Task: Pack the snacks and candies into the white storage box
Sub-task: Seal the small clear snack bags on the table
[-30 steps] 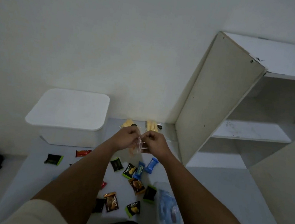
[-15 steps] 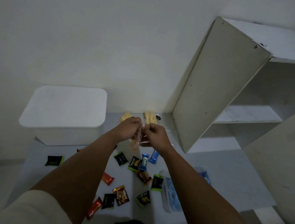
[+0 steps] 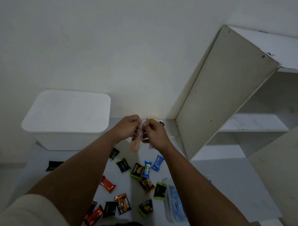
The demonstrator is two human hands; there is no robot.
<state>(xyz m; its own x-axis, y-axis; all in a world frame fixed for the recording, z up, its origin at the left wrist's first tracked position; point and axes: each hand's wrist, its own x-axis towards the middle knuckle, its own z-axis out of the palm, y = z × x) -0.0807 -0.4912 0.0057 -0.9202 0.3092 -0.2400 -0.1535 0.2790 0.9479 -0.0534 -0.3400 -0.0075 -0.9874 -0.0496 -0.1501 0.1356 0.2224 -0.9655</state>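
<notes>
Head view: both hands meet in front of the white storage box (image 3: 65, 120), just to its right, pinching the top of a clear packet (image 3: 135, 144) of orange snacks that hangs between them. The left hand (image 3: 128, 127) and right hand (image 3: 154, 134) each have fingers curled tight on the film, knuckles nearly touching. Judged from here, the packet wants a firm, even hold at its mouth. The box, lid on, must be opened first. Wrapped candies (image 3: 137, 182) lie scattered below and right of the box.
</notes>
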